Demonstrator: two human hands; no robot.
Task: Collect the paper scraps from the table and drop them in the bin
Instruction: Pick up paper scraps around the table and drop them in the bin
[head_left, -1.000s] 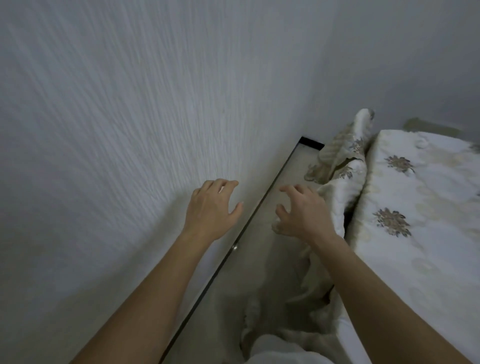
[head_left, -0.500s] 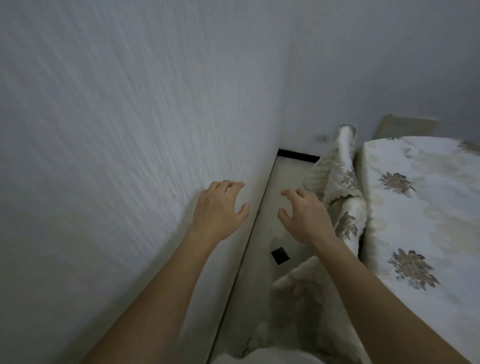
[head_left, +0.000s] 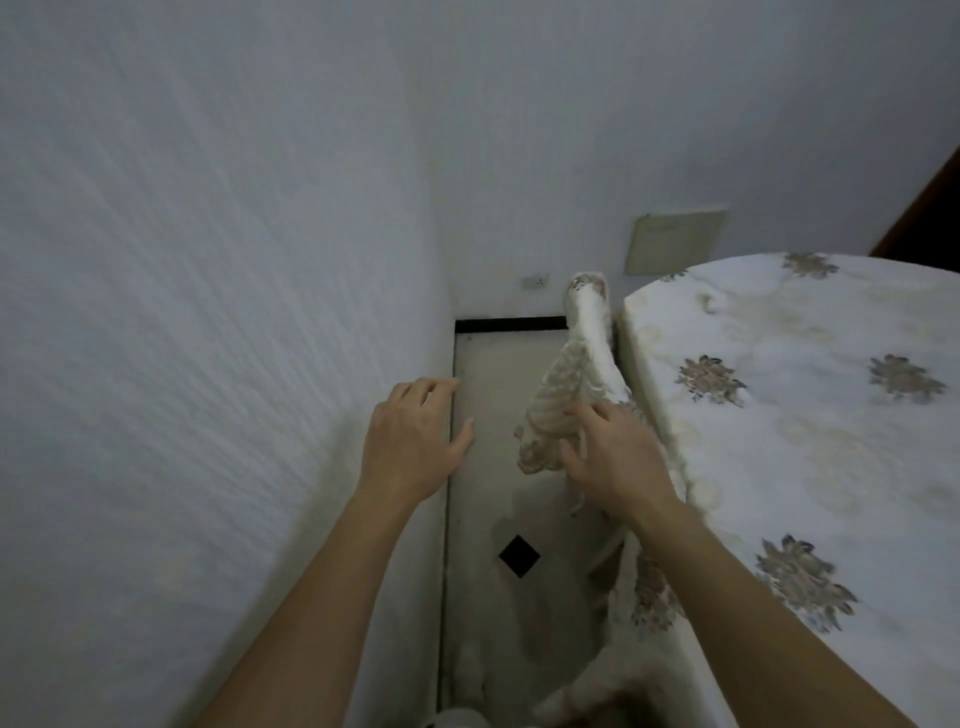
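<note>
Both bare hands, left hand (head_left: 410, 441) and right hand (head_left: 613, 457), are spread and empty beside the round floral-cloth tabletop (head_left: 810, 415), now swung further into view. No scraps or bin visible yet.

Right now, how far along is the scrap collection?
Nothing looks done: no paper scraps and no bin are in view. Both the left hand and right hand are open and empty, over the floor gap beside the floral tablecloth. Finding the scraps, gathering and binning them all remain.
</note>
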